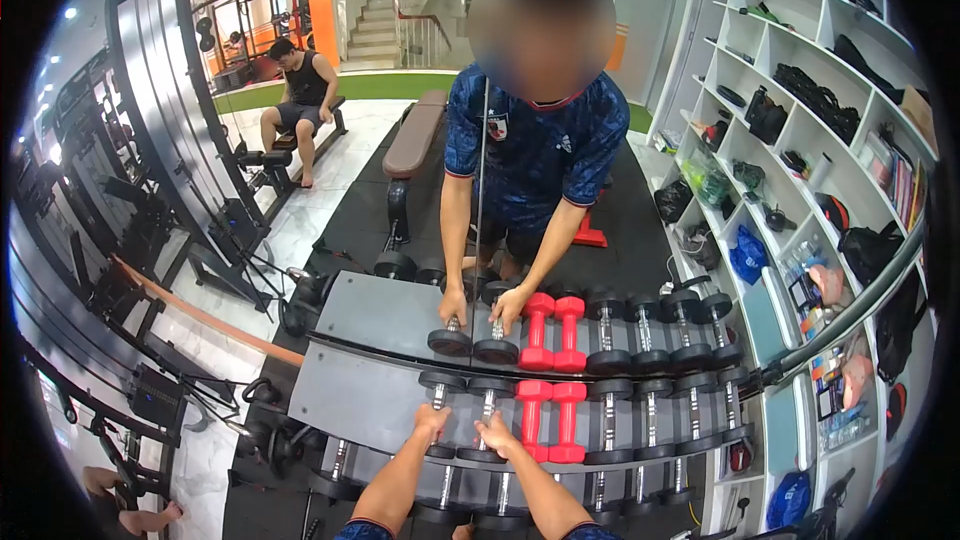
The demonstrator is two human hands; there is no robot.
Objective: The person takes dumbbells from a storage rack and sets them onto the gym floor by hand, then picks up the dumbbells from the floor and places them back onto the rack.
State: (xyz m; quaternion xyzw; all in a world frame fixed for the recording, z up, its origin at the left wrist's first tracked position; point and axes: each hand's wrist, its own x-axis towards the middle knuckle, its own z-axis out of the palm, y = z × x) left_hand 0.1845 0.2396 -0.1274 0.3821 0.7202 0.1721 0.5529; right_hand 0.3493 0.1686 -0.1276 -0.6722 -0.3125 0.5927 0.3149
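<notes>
My left hand [431, 422] is closed round the chrome handle of a black dumbbell [441, 380] on the upper rack shelf. Just to its right, my right hand [493, 432] grips the handle of a second black dumbbell [491, 386]. Both dumbbells lie side by side, their handles pointing away from me. Two red dumbbells [551, 422] stand right beside the second one. A mirror [375, 305] behind the shelf reflects the hands, the dumbbells and a person in a blue patterned shirt [535, 155].
More black dumbbells [652, 420] line the shelf to the right, with others on the lower tier [503, 490]. White shelving [790, 440] holds bags at the right. Cable machines [150, 390] stand at the left. The mirror shows a seated person [303, 90] and a bench [415, 135].
</notes>
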